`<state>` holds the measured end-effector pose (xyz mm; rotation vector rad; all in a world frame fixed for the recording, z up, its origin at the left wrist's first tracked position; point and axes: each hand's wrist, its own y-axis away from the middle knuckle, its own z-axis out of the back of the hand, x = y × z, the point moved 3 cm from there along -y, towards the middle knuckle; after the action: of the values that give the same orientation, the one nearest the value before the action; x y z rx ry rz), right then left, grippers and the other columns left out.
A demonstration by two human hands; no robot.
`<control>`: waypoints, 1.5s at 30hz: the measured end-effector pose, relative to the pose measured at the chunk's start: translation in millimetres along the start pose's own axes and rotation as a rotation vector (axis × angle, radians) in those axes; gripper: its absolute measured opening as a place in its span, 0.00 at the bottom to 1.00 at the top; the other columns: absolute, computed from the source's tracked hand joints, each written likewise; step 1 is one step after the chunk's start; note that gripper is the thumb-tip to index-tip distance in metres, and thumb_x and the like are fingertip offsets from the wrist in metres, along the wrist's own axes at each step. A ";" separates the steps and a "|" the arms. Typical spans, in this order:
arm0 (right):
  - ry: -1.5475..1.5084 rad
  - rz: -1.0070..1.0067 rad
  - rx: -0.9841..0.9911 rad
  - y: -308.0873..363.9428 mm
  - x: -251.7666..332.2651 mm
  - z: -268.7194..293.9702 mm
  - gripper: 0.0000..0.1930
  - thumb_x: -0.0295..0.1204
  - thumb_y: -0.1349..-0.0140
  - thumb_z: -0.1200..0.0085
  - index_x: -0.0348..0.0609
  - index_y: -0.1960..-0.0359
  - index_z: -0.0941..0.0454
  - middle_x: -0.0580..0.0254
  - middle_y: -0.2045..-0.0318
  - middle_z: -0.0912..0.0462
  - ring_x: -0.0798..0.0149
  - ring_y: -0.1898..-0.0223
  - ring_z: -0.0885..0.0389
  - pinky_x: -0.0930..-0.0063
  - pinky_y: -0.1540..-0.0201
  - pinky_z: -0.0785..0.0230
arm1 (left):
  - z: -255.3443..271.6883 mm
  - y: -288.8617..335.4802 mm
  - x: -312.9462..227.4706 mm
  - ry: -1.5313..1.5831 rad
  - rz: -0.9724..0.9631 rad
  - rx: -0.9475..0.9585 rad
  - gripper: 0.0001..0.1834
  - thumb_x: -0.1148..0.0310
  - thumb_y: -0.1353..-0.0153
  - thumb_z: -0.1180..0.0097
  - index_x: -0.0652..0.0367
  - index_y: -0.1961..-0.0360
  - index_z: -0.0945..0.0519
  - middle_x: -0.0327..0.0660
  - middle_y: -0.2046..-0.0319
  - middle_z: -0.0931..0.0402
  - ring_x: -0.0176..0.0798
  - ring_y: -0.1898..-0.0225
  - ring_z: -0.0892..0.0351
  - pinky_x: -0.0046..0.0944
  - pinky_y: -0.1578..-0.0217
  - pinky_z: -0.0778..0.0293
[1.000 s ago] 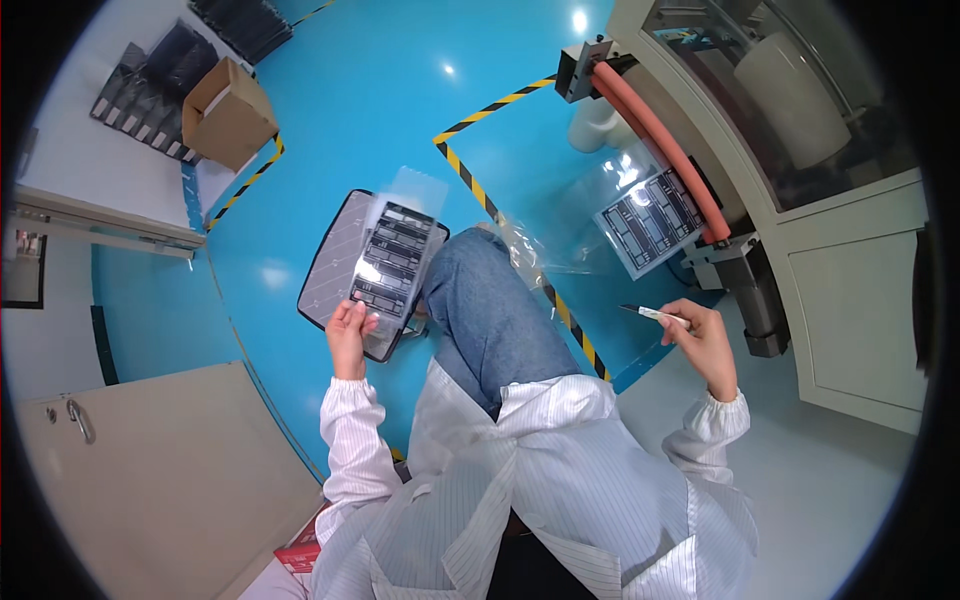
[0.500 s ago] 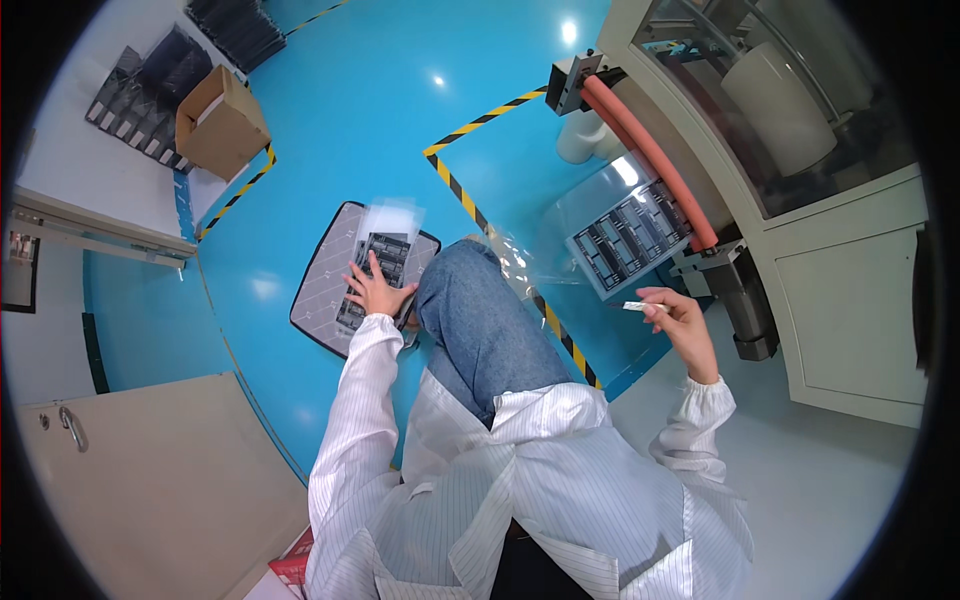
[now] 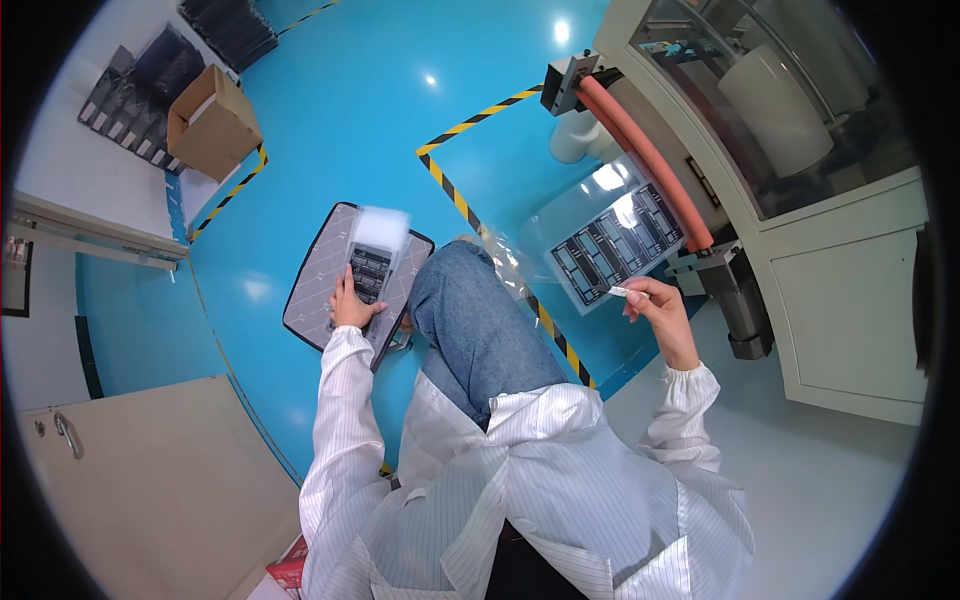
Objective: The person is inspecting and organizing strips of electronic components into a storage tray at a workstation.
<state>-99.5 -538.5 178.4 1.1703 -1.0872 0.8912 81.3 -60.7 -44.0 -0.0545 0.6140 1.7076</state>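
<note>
My left hand [image 3: 350,303] spans a stack of clear plastic film sheets [image 3: 372,262] with black printing, thumb along one side and fingers along the other. The stack lies on a grey patterned pad with a dark rim [image 3: 318,285], left of my knee. Between thumb and fingers, my right hand [image 3: 655,312] pinches a small white stick-like thing [image 3: 621,291]; its exact kind is too small to tell. Its tip is at the near edge of a larger clear film with black printed blocks [image 3: 615,245], below the machine's roller. Whether they touch, I cannot tell.
The orange-red roller [image 3: 645,150] curves along a beige machine [image 3: 840,310] at the right. Black-and-yellow tape [image 3: 455,192] marks the blue floor. A cardboard box [image 3: 215,125] stands far left, and a cream door [image 3: 150,480] is near left. A white roll [image 3: 572,137] lies behind the film.
My left hand has drawn its spread fingers in around the stack, lower down, and the sheets look more even. My right hand has moved slightly left and up, toward the film, with the white thing.
</note>
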 end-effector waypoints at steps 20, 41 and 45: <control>0.110 -0.114 0.163 13.6 27.2 -26.1 0.09 0.28 0.37 0.44 0.33 0.62 0.20 0.64 0.74 0.18 0.76 0.74 0.25 0.84 0.69 0.32 | 12.4 155.3 -260.2 1.487 -0.399 0.588 0.29 0.78 0.40 0.43 0.57 0.37 0.33 0.48 0.43 0.30 0.35 0.62 0.18 0.31 0.61 0.21; 1.125 0.932 0.119 -34.2 57.4 -120.3 0.15 0.20 0.55 0.43 0.41 0.62 0.18 0.63 0.74 0.25 0.62 0.67 0.24 0.69 0.66 0.27 | 29.3 164.7 -222.8 1.375 -0.410 0.483 0.30 0.86 0.45 0.44 0.65 0.39 0.32 0.47 0.39 0.35 0.31 0.64 0.19 0.27 0.64 0.22; 1.231 0.962 0.104 -40.6 61.3 -104.2 0.16 0.20 0.56 0.45 0.41 0.62 0.18 0.63 0.75 0.27 0.62 0.67 0.26 0.70 0.65 0.28 | 34.1 166.2 -213.8 1.379 -0.375 0.475 0.32 0.86 0.45 0.44 0.67 0.38 0.35 0.47 0.38 0.36 0.33 0.63 0.18 0.27 0.63 0.22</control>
<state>-26.1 -444.2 222.8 -0.0729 -0.4763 2.0323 -10.8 -255.3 123.7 -0.9905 1.8495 0.9151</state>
